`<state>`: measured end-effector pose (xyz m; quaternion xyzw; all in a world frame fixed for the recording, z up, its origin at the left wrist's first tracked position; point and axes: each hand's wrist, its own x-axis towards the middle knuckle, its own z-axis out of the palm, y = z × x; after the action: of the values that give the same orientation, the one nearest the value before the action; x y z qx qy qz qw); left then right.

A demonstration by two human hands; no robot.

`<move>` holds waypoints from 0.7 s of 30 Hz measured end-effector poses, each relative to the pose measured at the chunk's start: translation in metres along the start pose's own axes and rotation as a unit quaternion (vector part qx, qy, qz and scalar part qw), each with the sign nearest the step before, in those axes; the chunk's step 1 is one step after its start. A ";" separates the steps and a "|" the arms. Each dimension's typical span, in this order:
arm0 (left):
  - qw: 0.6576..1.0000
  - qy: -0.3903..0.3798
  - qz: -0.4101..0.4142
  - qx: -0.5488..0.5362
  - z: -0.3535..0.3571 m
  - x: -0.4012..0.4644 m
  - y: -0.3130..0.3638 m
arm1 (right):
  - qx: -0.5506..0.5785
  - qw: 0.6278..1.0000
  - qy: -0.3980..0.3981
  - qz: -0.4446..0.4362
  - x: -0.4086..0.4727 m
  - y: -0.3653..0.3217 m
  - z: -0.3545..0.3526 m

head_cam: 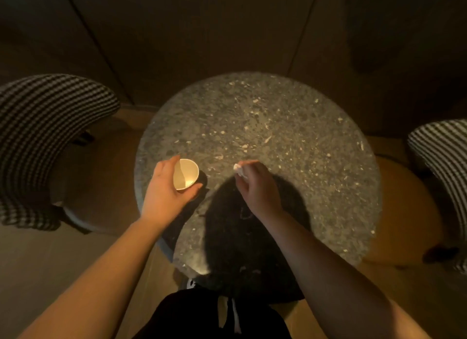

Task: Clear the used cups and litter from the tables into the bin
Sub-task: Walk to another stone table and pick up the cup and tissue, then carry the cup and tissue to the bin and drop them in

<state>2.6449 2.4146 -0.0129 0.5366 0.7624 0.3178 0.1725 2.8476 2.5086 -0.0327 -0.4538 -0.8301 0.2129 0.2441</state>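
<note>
Pickup step: left hand (166, 187) wraps the paper cup (185, 174) at the near-left of the round tabletop (290, 126), right hand (255, 184) pinches a crumpled white scrap (237, 169) mid-table; next, likely lift both, find the unseen bin.

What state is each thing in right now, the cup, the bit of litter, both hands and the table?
Paper cup: upright on the table, open-topped, looks empty, left hand wrapped around it.
Crumpled white scrap: pinched in the right hand's fingertips, at the tabletop.
Left hand: closed around the cup.
Right hand: closed on the scrap.
Round speckled table: otherwise bare, partly in shadow.
Checked chairs: unoccupied, either side of the table.
</note>
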 end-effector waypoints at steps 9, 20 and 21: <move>0.962 0.192 -0.191 0.029 -0.060 -0.128 -0.054 | 0.065 0.975 -0.102 -0.184 -0.015 -0.114 0.063; 0.795 0.415 -0.438 0.063 -0.145 -0.332 -0.127 | 0.165 0.850 -0.375 -0.332 -0.097 -0.311 0.175; 0.775 0.432 -0.456 0.065 -0.153 -0.349 -0.135 | 0.168 0.838 -0.386 -0.346 -0.108 -0.330 0.187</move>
<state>2.5842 2.0146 -0.0177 -0.0575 0.9309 0.3503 -0.0861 2.5723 2.2276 -0.0134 0.0303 -0.9117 0.4084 0.0340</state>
